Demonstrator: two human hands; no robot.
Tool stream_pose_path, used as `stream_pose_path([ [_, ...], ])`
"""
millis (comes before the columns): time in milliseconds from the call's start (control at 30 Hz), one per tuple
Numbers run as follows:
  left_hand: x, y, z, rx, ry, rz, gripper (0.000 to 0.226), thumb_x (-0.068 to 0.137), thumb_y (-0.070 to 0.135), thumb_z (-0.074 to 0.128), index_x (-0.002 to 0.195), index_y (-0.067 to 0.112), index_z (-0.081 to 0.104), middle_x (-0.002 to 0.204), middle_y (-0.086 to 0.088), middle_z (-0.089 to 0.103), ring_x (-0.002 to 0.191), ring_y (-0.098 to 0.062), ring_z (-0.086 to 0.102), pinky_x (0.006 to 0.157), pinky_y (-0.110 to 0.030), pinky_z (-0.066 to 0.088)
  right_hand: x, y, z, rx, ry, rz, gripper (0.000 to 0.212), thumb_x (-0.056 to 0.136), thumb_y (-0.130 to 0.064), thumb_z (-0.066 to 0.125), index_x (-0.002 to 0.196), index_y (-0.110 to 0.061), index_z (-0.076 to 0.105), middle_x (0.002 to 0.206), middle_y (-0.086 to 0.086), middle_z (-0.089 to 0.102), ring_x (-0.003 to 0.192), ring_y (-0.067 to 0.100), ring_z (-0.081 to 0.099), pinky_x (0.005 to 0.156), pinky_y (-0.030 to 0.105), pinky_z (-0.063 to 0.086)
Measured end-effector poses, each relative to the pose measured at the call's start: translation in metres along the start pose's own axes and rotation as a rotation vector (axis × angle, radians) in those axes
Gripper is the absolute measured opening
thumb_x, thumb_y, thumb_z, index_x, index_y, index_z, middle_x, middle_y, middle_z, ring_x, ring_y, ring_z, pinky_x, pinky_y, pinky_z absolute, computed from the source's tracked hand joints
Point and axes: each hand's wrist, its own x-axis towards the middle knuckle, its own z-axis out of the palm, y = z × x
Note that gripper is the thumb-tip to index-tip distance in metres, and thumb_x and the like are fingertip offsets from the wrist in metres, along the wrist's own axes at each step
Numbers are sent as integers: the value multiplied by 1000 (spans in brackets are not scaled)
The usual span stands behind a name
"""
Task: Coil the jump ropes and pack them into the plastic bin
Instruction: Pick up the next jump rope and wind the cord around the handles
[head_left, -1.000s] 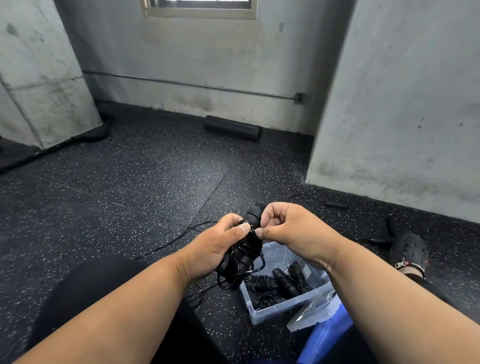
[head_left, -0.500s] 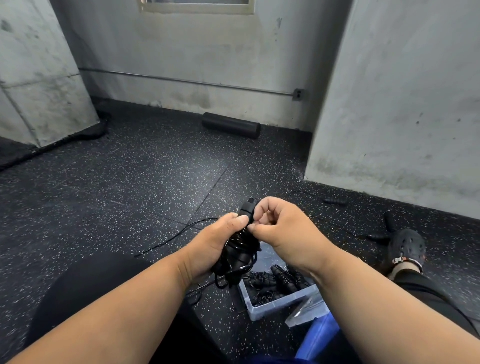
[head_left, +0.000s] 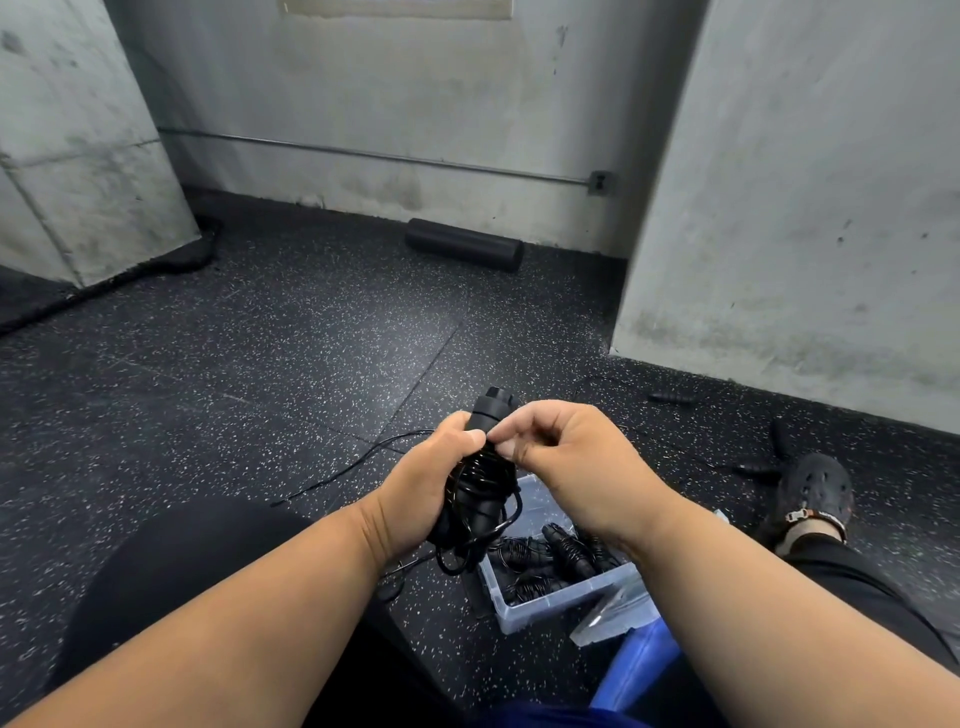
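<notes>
Black jump rope bundle (head_left: 480, 493), thin cord wound round its handles, sits just above the clear plastic bin (head_left: 563, 597). Left hand (head_left: 423, 488) grips the bundle, fingers curled round it. Right hand (head_left: 566, 457) pinches the cord near the top handle. Risks, as I judge them: loose loops hanging off the bundle's bottom unwind if the pinch slips; the tail (head_left: 358, 467) trailing left of the bundle across the speckled rubber floor (head_left: 260, 374) could snag. Bin already holds coiled ropes, so a sloppy bundle may not fit.

There is one view only, from a camera worn on the seated person's head. It looks forward and down, close over the two hands (head_left: 498, 467), across the speckled floor (head_left: 260, 364) toward the concrete wall (head_left: 389, 104) ahead.
</notes>
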Motion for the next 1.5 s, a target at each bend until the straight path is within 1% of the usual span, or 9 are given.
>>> stream_pose_path([
  [100, 1, 0, -1, -16, 1, 9, 65, 76, 41, 65, 123, -1, 49, 93, -13, 45, 73, -21, 48, 62, -35, 47, -1, -3, -3, -66, 1, -25, 15, 93, -9, 74, 89, -22, 79, 83, 17, 72, 76, 18, 58, 87, 52, 57],
  [267, 0, -1, 2, -72, -34, 16, 54, 81, 35, 63, 126, 7, 51, 89, -10, 53, 73, -19, 53, 60, -34, 50, 0, -10, -2, 110, -27, 42, 10, 92, 4, 70, 89, -6, 68, 76, 12, 55, 71, 18, 50, 68, 23, 49],
  [400, 1, -2, 2, -34, 0, 20, 64, 79, 38, 63, 131, 3, 50, 97, -13, 54, 77, -20, 55, 64, -36, 51, 2, -8, 6, 102, 68, 63, 20, 93, 4, 68, 82, -13, 63, 72, 7, 47, 65, 14, 43, 60, 21, 41],
  [533, 1, 0, 1, -1, 24, 13, 57, 87, 29, 55, 133, -3, 44, 99, -14, 50, 76, -20, 54, 64, -36, 52, 5, -5, 3, -174, 116, -59, 22, 90, -1, 70, 76, -17, 65, 64, -6, 54, 58, 9, 46, 59, 22, 43],
  [700, -2, -1, 0, 38, 33, 14, 54, 85, 31, 56, 128, 0, 45, 97, -14, 47, 73, -21, 52, 60, -36, 49, 1, -11, -1, -540, 84, -185, 20, 88, -11, 72, 81, -29, 76, 83, -14, 67, 80, 2, 60, 71, 19, 46],
  [900, -4, -2, 0, -8, -11, 19, 38, 91, 31, 52, 121, 9, 47, 92, -16, 49, 65, -25, 52, 54, -34, 48, 0, -14, 1, -809, 147, -347, 13, 88, -22, 76, 86, -35, 78, 83, -12, 65, 83, 14, 55, 70, 30, 39],
  [1167, -4, 1, 2, 51, 95, 73, 41, 94, 35, 49, 122, 5, 49, 95, -18, 53, 67, -22, 58, 55, -34, 53, -4, -13, 8, -638, 137, -246, 14, 89, -21, 66, 92, -30, 76, 87, -14, 70, 81, 5, 61, 74, 26, 48],
  [1300, -4, -1, -2, -11, 82, 40, 60, 90, 37, 57, 135, -1, 46, 109, -20, 57, 95, -31, 56, 79, -44, 53, -3, -9, 2, -492, 87, -184, 3, 83, -27, 74, 82, -29, 73, 79, -8, 69, 76, 8, 62, 72, 29, 52],
  [1500, -7, -2, -7, -199, -37, -28, 68, 76, 17, 61, 140, 5, 41, 125, -26, 53, 106, -39, 55, 88, -53, 53, -1, 1, -2, -442, 91, -223, 5, 85, -26, 76, 85, -29, 72, 84, -8, 67, 80, 9, 62, 77, 33, 53],
])
